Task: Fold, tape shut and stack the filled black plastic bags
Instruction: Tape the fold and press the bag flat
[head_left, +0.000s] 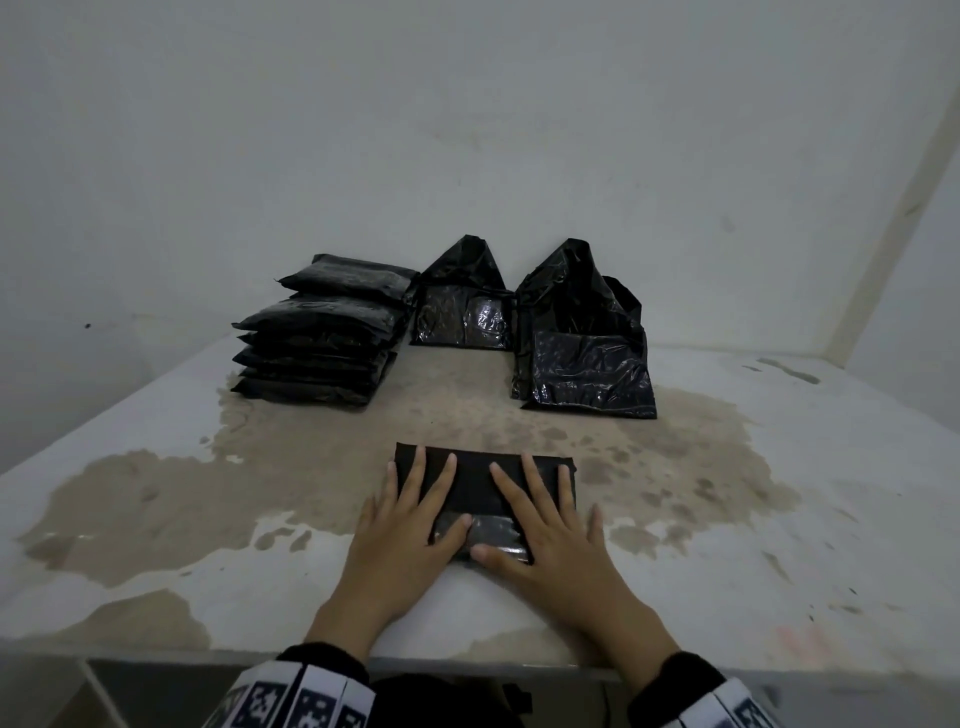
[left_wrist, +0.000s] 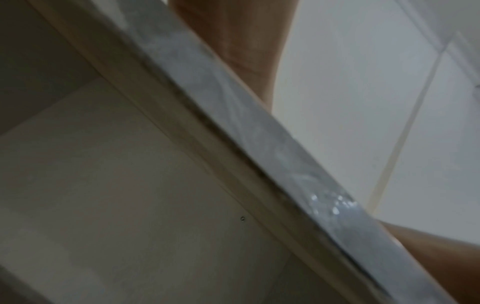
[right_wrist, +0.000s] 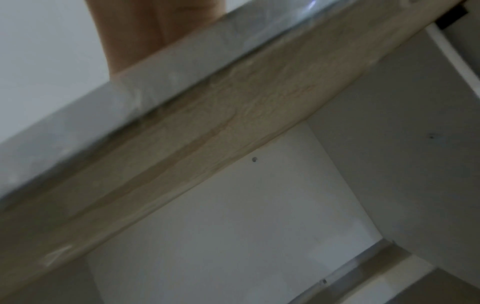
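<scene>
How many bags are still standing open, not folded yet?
3 that I can see: one open bag mid-back, two overlapping at back right, front and rear. More may hide behind.

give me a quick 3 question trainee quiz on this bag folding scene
1. True or false: both hands lie flat, fingers straight, on the folded black plastic bag at the near edge of the stained white table.
2. Where is the stack of flat sealed black bags? A) far left B) far right C) under the hands
3. How many open, upright black bags, first and second, stand at the back?

Key: 1 true, left hand and right hand both press it; 2 A; 3 two visible.
</scene>
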